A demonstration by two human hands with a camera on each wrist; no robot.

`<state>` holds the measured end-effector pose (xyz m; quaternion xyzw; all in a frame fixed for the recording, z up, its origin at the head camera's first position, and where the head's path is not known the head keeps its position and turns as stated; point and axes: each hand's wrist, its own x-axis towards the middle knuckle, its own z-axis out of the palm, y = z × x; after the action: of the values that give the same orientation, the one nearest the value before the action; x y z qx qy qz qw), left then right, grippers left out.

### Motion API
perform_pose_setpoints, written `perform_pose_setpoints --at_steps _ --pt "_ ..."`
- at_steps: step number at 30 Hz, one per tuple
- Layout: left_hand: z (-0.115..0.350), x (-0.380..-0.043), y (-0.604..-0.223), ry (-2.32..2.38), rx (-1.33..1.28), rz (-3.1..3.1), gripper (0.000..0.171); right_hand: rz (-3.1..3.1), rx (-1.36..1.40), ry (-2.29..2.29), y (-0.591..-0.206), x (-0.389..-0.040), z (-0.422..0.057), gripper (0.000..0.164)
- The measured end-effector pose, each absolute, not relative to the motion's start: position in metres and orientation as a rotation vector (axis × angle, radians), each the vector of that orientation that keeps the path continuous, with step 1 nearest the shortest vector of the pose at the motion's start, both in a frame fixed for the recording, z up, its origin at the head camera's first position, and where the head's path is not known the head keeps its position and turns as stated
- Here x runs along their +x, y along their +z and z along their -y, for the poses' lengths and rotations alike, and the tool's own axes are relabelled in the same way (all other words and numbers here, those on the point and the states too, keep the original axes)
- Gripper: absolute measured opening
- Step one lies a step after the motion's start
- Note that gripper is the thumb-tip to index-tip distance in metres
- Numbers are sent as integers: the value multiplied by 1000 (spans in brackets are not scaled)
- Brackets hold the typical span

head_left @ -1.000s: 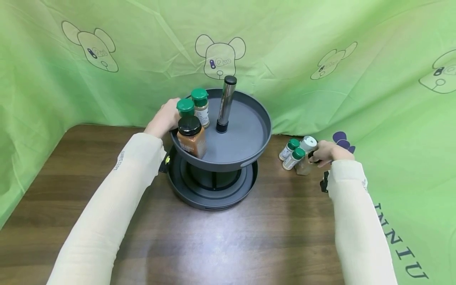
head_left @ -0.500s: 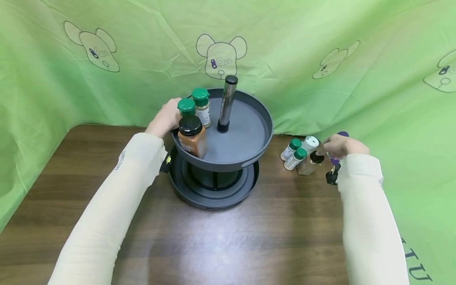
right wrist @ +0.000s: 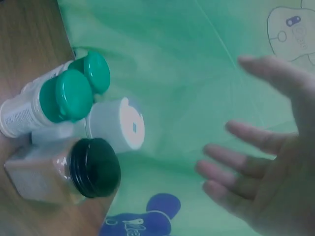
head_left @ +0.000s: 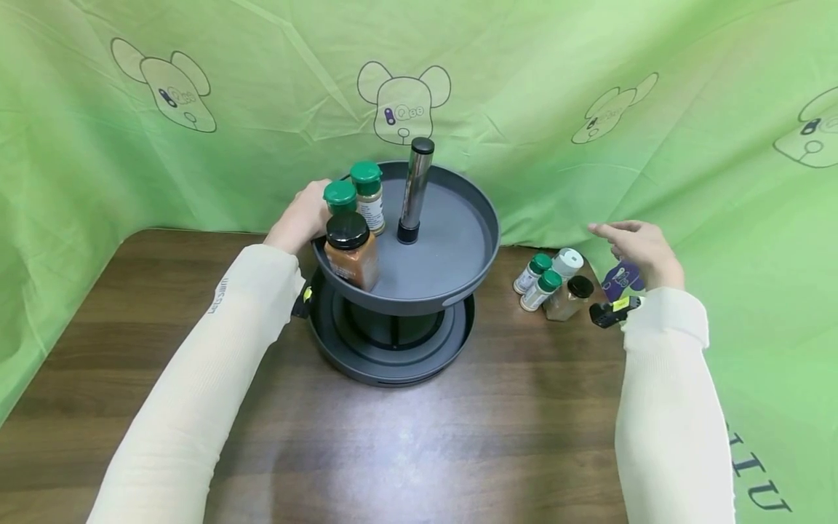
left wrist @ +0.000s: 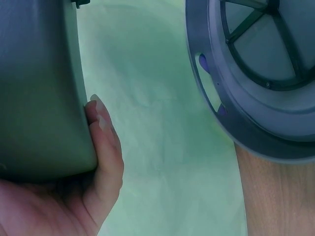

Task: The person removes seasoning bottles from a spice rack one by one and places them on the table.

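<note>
A grey two-tier round spice rack [head_left: 452, 211] with a metal centre post [head_left: 415, 191] stands on the table. My left hand [head_left: 304, 218] grips the upper tray at its left; the left wrist view shows fingers [left wrist: 106, 142] curled against the tray's side. Beside that hand, a square jar [head_left: 353, 255] of orange-brown seasoning and two green-capped spice bottles [head_left: 371, 204] stand on the tray. My right hand [head_left: 644, 247] hovers, fingers spread and holding nothing, beyond a cluster of a black-capped jar [head_left: 568, 300], a white-capped bottle [head_left: 567, 262] and two green-capped shakers [head_left: 540, 291].
The lower tray [head_left: 393, 371] sits beneath the upper one. Green cloth [head_left: 511, 87] with printed bear heads hangs behind and along both sides. The brown wooden table [head_left: 393, 458] extends in front, its back right corner close to the cluster.
My right hand has let go of the black-capped jar, lifted away to the right and opened. That jar stays beside the other bottles. My left hand keeps its place on the upper tray.
</note>
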<state>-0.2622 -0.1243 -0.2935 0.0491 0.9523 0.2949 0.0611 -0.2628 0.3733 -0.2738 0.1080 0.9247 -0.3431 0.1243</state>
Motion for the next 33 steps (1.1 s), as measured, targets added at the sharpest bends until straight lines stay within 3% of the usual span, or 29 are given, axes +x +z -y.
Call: perform_pose_setpoints --at_steps 9,33 --pt "123 -261 -293 905 169 -2885 24 -2653 293 -1217 -276 -263 -360 97" --pt "126 -260 -293 898 137 -2873 25 -2730 -79 -1017 -239 -262 -320 99"
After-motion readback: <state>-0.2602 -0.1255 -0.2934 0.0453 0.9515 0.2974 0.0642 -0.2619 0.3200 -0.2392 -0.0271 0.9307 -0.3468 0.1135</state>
